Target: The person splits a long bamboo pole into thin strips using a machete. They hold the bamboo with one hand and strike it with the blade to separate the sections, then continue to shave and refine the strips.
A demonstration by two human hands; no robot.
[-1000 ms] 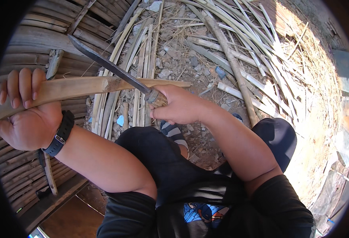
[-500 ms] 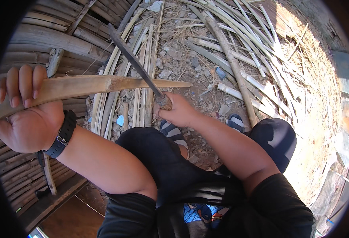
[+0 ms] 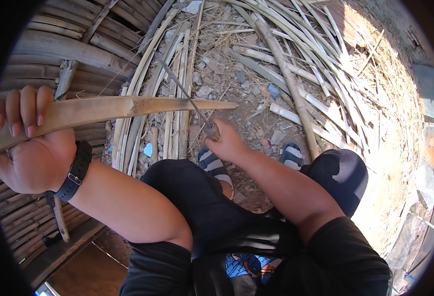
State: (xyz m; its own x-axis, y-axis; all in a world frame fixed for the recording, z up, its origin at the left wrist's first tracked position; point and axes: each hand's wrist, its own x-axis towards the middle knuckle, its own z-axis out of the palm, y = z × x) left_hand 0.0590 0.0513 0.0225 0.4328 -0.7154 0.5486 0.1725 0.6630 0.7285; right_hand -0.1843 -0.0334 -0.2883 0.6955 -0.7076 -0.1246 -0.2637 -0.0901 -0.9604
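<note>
My left hand (image 3: 34, 143) is wrapped around the thick end of a bamboo strip (image 3: 98, 108), at the far left. The strip runs to the right, past a raised node, and narrows to a point near the middle of the view. My right hand (image 3: 223, 140) is closed around the wooden handle of a long knife (image 3: 183, 90). Its narrow dark blade slants up and to the left and crosses the strip's thin part. Seen nearly edge-on, the blade appears to touch the strip, though I cannot tell how deeply it sits in it.
A slatted bamboo wall (image 3: 78, 44) rises close on the left. Long split bamboo strips (image 3: 180, 74) lie on the stony ground beside it. At the upper right is a heap of bamboo strips (image 3: 305, 49) with a round pole (image 3: 288, 74). My sandalled foot (image 3: 214, 165) is below the knife.
The knife's blade has turned from showing its flat side to nearly edge-on, and its tip has dropped slightly to the right. My right hand has shifted slightly right. The strip stays almost still.
</note>
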